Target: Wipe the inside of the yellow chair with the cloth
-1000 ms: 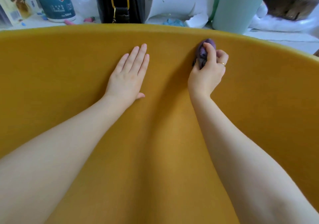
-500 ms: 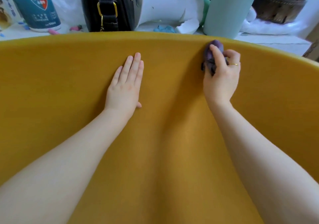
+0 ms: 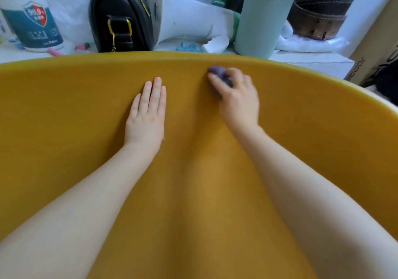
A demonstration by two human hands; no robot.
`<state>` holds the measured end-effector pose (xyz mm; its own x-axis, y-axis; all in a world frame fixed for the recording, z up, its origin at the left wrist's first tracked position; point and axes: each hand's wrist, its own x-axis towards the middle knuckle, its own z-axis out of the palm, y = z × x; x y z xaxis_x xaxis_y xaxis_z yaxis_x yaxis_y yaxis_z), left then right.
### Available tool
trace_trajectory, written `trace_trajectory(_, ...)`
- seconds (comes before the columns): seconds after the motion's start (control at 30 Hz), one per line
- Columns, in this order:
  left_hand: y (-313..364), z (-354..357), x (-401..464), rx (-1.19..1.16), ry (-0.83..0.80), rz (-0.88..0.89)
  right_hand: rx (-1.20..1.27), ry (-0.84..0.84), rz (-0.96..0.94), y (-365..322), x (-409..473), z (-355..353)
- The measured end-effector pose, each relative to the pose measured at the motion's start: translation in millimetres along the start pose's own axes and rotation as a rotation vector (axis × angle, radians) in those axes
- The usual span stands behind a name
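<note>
Our right hand point(image 3: 235, 98) bunches the purple cloth point(image 3: 219, 74) against the yellow chair point(image 3: 64, 110), just below its upper rim. Our left hand point(image 3: 147, 113) lies flat beside it, fingers straight, bracing. We risk overshooting the rim and knocking the green tumbler point(image 3: 258, 20) standing just behind it.

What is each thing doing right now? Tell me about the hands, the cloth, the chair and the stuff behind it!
Left hand: flat, fingers straight, resting on the chair.
Right hand: curled round the cloth, blurred.
Cloth: bunched up, pressed to the chair near its top edge.
Chair: yellow inside facing the camera.
Bag: upright, zipped.
Green bottle: standing upright.
</note>
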<state>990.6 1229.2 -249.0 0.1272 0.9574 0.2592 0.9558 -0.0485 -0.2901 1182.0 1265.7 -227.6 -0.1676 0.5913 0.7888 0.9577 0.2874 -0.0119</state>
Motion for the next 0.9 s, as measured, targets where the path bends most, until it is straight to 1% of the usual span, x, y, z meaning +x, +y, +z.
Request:
trace_trajectory(0.07, 11, -2, -1, -0.012, 0.007, 0.032, -0.101, 0.078, 0.074, 42, -10, -18)
trace_trajectory(0.13, 25, -2, 1, -0.011, 0.026, 0.114, -0.184, 0.122, 0.074, 70, -23, -31)
trace_trajectory(0.2, 35, 0, 8, -0.005, 0.038, 0.172, -0.165, 0.182, 0.148, 74, -24, -30)
trace_trajectory(0.23, 38, 2, 11, -0.009, 0.025, 0.18, -0.121, 0.215, 0.189, 68, -23, -23)
trace_trajectory(0.27, 41, 5, 14, -0.021, 0.006, 0.178, -0.078, 0.229, 0.188, 57, -21, -14)
trace_trajectory(0.33, 47, 12, 17, -0.042, -0.012, 0.164, -0.023, 0.157, 0.082, 31, -24, 9)
trace_trajectory(0.43, 53, 21, 19, -0.036, 0.012, 0.142, 0.008, 0.055, -0.047, 4, -30, 30)
trace_trajectory(0.47, 53, 22, 18, -0.032, 0.016, 0.135, 0.001, 0.02, -0.115, 4, -30, 29)
trace_trajectory(0.53, 53, 20, 18, -0.02, 0.008, 0.118, -0.05, -0.07, -0.314, 19, -28, 17)
trace_trajectory(0.57, 53, 18, 18, -0.013, -0.002, 0.115, -0.074, -0.105, -0.375, 34, -27, 8)
trace_trajectory(0.6, 53, 17, 17, -0.002, -0.018, 0.114, -0.097, -0.117, -0.386, 51, -26, -3)
trace_trajectory(0.67, 55, 14, 16, 0.03, -0.04, 0.114, -0.176, -0.067, -0.316, 85, -26, -28)
trace_trajectory(0.73, 58, 11, 14, 0.033, -0.04, 0.101, -0.25, -0.009, -0.234, 102, -29, -46)
trace_trajectory(0.83, 63, 12, 12, 0.051, -0.025, 0.122, -0.136, 0.033, -0.031, 87, -31, -41)
trace_trajectory(0.9, 64, 14, 12, 0.056, -0.019, 0.149, -0.09, -0.013, 0.018, 70, -45, -24)
